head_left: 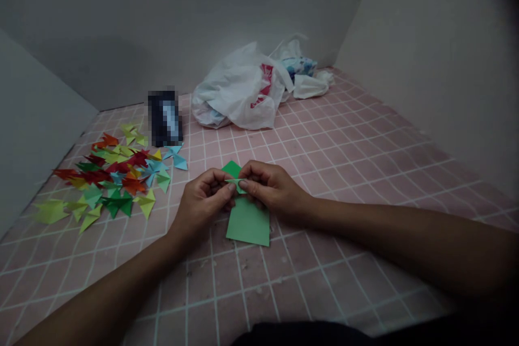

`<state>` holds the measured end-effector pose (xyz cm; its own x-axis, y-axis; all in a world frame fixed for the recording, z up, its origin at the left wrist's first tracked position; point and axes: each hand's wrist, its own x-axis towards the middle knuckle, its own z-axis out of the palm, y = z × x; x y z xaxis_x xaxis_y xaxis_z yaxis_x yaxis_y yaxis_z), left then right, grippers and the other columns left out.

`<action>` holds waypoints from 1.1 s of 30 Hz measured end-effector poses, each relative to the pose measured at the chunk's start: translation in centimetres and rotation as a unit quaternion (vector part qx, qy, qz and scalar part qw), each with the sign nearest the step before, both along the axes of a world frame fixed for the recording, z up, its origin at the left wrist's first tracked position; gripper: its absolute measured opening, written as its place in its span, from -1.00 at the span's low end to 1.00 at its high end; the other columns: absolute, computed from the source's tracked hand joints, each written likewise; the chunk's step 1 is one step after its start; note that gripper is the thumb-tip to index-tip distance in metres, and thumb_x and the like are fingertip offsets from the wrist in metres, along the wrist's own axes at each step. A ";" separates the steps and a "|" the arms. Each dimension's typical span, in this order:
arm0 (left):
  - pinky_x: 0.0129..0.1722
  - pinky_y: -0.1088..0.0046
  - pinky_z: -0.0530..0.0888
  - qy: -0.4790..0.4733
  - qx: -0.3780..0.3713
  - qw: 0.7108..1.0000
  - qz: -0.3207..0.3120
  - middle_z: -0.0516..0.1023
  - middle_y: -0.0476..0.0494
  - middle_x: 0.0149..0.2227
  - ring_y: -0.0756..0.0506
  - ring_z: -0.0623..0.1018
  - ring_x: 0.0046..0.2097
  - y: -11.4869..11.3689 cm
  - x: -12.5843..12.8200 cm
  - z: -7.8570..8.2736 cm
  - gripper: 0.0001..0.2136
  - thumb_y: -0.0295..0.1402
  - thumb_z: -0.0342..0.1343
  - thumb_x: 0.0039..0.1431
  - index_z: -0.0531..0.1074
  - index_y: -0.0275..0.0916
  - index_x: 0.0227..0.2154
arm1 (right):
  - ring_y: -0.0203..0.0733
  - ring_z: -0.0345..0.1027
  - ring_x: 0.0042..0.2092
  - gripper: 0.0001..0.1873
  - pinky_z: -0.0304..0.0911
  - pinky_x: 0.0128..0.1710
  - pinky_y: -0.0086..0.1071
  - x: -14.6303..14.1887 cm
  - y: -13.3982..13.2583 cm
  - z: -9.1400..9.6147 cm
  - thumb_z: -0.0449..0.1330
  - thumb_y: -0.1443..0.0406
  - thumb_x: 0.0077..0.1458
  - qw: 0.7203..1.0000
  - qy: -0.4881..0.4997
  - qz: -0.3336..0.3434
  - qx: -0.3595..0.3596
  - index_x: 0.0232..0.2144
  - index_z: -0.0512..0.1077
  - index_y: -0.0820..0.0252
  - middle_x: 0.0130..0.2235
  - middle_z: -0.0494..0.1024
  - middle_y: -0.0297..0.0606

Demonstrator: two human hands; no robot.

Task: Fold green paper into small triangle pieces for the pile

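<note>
Between my two hands is a small piece of folded light green paper point(240, 188), pinched at both ends. The thumb and fingers of my left hand point(208, 193) close on its left end. My right hand point(274, 186) grips the other end, its thumb pressed on the paper. Beneath the hands lies a flat light green sheet point(249, 223), partly covered by my fingers. A brighter green paper corner point(232, 168) shows just beyond the fingertips.
Several folded paper birds point(117, 203) in many colours lie spread at the left. Behind them stands a dark pixelated object point(164, 119). A white plastic bag point(239, 86) and a blue-patterned packet point(300, 66) rest near the back wall. Pink checked cloth point(365, 162) covers the surface.
</note>
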<state>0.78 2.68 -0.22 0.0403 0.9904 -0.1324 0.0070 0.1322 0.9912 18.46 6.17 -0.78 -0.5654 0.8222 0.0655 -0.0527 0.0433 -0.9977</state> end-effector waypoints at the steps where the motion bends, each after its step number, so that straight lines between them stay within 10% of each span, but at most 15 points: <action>1: -0.52 0.60 0.44 0.002 0.000 1.000 0.002 0.50 0.04 -0.57 0.05 0.48 -0.53 0.0 0.0 0.0 -0.82 -0.30 0.33 0.01 0.48 -0.25 -0.38 | -0.37 0.17 -0.46 -0.86 0.07 -0.47 -0.45 0.0 0.0 0.0 0.18 0.25 0.17 1.000 0.002 0.002 -0.003 -0.38 0.34 0.19 -0.49 0.32 -0.45; 33: -0.53 0.62 0.42 0.006 0.030 1.000 0.005 0.50 0.04 -0.56 0.07 0.47 -0.54 -0.1 -0.1 -0.1 -0.84 -0.28 0.28 0.09 0.48 -0.26 -0.39 | -0.44 0.16 -0.58 -0.87 0.07 -0.61 -0.54 -0.1 0.2 -0.2 0.18 0.27 0.18 0.997 0.010 0.013 -0.069 -0.37 0.34 0.20 -0.54 0.33 -0.48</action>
<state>0.65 2.56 -0.29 0.0289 0.9970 -0.0724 0.0170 0.0720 0.9973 18.32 6.37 -1.02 -0.5856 0.8098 -0.0358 -0.0718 -0.0959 -0.9928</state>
